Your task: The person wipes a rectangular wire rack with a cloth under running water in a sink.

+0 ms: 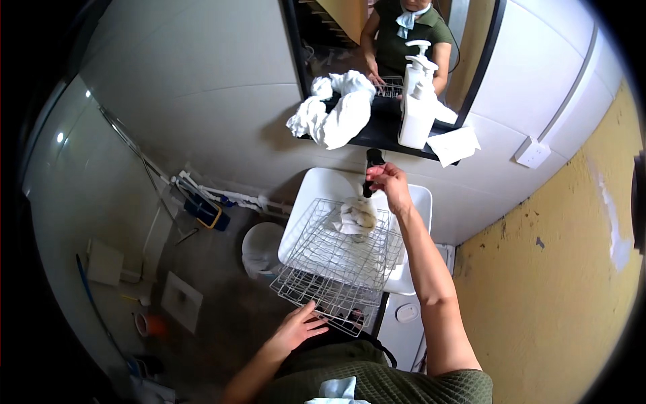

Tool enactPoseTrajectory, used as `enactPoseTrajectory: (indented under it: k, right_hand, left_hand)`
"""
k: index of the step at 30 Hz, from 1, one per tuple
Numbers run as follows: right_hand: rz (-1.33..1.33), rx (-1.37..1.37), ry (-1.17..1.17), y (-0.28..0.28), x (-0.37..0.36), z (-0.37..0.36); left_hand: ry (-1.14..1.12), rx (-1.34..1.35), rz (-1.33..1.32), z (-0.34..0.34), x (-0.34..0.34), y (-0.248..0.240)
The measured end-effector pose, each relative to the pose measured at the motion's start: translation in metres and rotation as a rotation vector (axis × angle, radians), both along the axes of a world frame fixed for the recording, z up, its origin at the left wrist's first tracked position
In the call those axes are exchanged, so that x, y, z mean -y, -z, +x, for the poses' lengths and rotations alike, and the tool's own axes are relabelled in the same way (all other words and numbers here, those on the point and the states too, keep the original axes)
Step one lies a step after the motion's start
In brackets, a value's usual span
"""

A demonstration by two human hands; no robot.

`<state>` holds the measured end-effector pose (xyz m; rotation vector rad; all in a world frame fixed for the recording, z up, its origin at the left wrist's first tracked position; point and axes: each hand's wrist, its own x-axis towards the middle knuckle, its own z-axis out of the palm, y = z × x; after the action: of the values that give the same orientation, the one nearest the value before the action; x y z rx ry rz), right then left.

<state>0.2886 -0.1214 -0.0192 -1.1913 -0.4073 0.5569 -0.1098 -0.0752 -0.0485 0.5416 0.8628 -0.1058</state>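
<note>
A wire rack [336, 259] of thin silver bars, seemingly more than one layer, lies tilted across the white sink [288, 236], its near end hanging over the front rim. My left hand [299, 328] holds that near edge, thumb on the bars and fingers stretched along the underside. Above the basin, my right hand [390, 184] has its fingers closed around the black faucet [374, 159]. A crumpled, yellowish-white cloth [356, 217] rests on the far part of the rack, below the faucet.
Over the sink, a black shelf [383, 143] bears a bunched white cloth [343, 111] and white pump bottles [417, 114] before a mirror [336, 34]. A white bucket [261, 246] stands left of the sink. Farther left are a blue mop bucket [205, 210] and an orange container [151, 326].
</note>
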Motion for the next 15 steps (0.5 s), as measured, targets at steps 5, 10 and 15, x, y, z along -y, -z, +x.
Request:
enactPoseTrajectory:
  k: [5,10,15]
  right_hand:
    - [-0.498,0.322,0.284,0.073,0.011,-0.008]
    - [-0.893,1.201,0.311,0.128,-0.005,-0.074]
    - [-1.0,0.963,-0.106,0.149,-0.015,-0.036]
  left_hand:
    - [-0.239,-0.208,0.616,-0.042,-0.011,0.01]
    - [-0.305,-0.11,1.396,-0.021,-0.046,-0.021]
    - [0.132,-0.042,1.556,0.049,-0.096,0.007]
